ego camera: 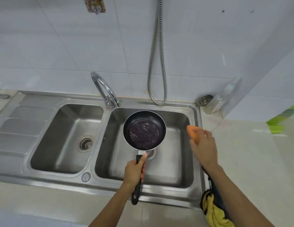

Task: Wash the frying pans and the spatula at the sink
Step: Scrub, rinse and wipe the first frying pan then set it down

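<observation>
Left hand clenched on the frying pan handle levels it over the sink drain while right hand, beside the pan, pinches an orange sponge ready for scrubbing.

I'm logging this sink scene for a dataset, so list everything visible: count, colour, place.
frying pan: one, black, held over right basin
sponge: one, orange, in right hand
sink: one, steel, two basins, draining board at left
tap: one, chrome, behind the divider
hose: one, metal, hanging on wall
cloth: one, yellow, sink's front right corner
left hand: gripping pan handle
right hand: over sink's right rim
</observation>
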